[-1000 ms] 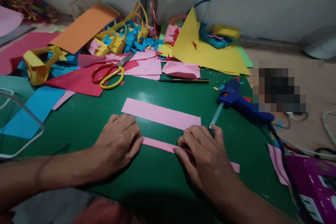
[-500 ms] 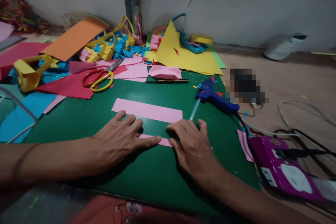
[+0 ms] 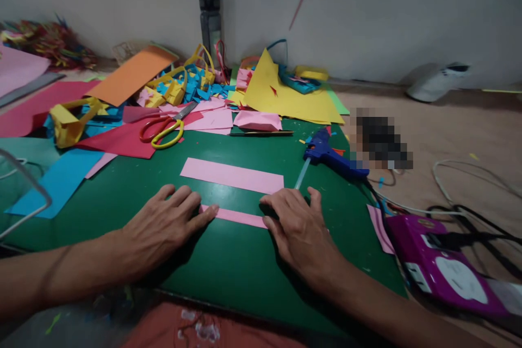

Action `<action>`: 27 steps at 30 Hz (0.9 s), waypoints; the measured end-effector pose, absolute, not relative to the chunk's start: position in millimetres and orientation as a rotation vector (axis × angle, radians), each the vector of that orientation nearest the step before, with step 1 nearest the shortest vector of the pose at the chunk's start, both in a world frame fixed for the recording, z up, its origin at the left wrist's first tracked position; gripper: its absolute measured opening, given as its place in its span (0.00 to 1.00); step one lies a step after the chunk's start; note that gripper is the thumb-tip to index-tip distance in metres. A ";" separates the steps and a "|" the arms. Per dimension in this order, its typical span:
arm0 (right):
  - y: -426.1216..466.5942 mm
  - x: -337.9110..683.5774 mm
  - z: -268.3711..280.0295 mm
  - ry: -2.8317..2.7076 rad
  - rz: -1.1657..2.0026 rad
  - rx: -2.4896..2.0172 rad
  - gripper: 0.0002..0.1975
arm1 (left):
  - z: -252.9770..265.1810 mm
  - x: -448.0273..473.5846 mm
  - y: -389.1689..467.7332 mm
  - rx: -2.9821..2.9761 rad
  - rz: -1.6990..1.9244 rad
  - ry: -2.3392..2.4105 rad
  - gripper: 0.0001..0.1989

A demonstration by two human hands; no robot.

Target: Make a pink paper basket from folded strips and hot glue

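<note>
A narrow folded strip of pink paper [image 3: 240, 217] lies on the green board [image 3: 244, 277] in front of me. Its left end is under the thumb of my left hand [image 3: 163, 223], whose other fingers are curled behind it. My right hand [image 3: 299, 228] grips the strip's other end, thumb in front and fingers over the back; that end is hidden. Just beyond lies a wider flat pink paper strip [image 3: 232, 175], its right corner close to my right fingers. A blue glue gun [image 3: 326, 155] rests past my right hand, a clear glue stick [image 3: 302, 174] poking out of it.
Red-and-yellow-handled scissors [image 3: 168, 133] lie on coloured paper at the back left. Behind them are small yellow and blue paper baskets [image 3: 175, 87] and a yellow sheet [image 3: 293, 98]. A purple power box [image 3: 440, 263] with cables stands right. A white cable [image 3: 30, 179] loops at left.
My left hand has slid left along the folded strip, so more of the strip shows between my thumbs. The right hand stays at its end. The view has tilted slightly upward.
</note>
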State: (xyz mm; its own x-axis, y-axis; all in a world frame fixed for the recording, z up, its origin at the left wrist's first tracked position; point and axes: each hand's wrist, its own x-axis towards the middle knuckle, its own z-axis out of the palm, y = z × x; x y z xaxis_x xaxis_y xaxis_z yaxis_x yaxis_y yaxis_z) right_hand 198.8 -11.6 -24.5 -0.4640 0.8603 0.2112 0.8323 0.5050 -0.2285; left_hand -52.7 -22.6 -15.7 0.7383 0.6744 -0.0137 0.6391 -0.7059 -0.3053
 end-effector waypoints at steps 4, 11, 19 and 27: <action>-13.3 199.1 -25.3 -2.467 0.006 -1.375 0.08 | -18.5 -72.8 -27.9 -2.618 0.117 -1.078 0.25; -24.3 184.2 -19.9 -2.693 -0.534 -1.127 0.09 | -20.8 -38.0 -38.2 -2.703 -0.201 -1.046 0.18; -44.8 182.8 -14.3 -2.845 -0.595 -1.363 0.11 | -45.6 -7.6 -39.0 -3.012 -0.091 -1.017 0.46; -62.8 239.9 -13.4 -2.792 -0.864 -1.558 0.15 | -60.7 -44.9 -43.3 -2.830 -0.242 -1.029 0.45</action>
State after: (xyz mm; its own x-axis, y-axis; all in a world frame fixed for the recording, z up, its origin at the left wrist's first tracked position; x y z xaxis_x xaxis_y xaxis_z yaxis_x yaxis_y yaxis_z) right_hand 239.9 -62.8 -13.4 -0.5460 0.8317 0.1010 0.7434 0.4254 0.5161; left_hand -44.9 -43.3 -60.7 0.7560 0.6262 0.1907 0.6455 -0.7616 -0.0581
